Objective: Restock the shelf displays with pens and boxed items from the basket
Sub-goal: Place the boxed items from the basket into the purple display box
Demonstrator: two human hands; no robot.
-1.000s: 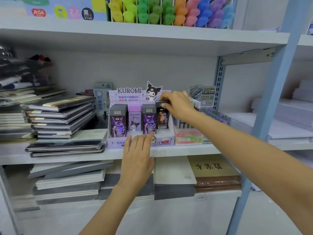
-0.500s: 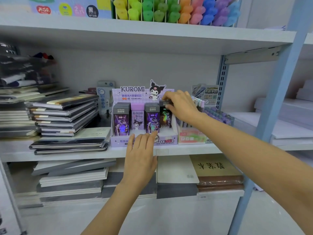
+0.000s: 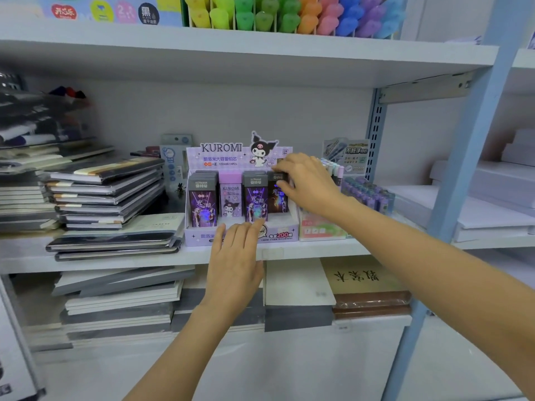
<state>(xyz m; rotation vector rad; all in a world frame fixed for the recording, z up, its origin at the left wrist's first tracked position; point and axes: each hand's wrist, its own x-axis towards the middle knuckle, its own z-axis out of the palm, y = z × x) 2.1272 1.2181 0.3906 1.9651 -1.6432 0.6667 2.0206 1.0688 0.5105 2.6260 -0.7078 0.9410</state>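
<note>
Since a second ago the dark box (image 3: pixel 278 199) has sunk into its slot, so its grey cap now sits about level with the cap beside it. Your right hand (image 3: pixel 309 183) has stayed on top of it, and your left hand (image 3: pixel 234 256) has hardly shifted.

Your right thumb and fingers pinch that grey cap from above. The box is a slim upright carton with a glossy printed front, and it stands at the right end of the row inside the lilac cardboard display tray (image 3: pixel 285 230).

Your left fingers are straight and lie close side by side, their tips pressed flat against the tray's low front lip.

Three more cartons of the same shape fill the row:
- two purple boxes (image 3: pixel 202 204) with grey caps
- one pale lilac box (image 3: pixel 230 198) between them

A stiff header card (image 3: pixel 220 153) rises behind them, cut around a cartoon figure.

The tray rests on the smooth white shelf board (image 3: pixel 318 250). Just to its right stands a second display of thin pens (image 3: pixel 367 192) with translucent violet barrels. To its left, flat notebooks (image 3: pixel 107 192) in shiny plastic wrap lie in an uneven stack. On the board above, chunky highlighters (image 3: pixel 289 15) with rounded caps run from yellow through green and orange to blue. Below, brown-covered books (image 3: pixel 370 302) lie flat beside grey and white pads.
</note>
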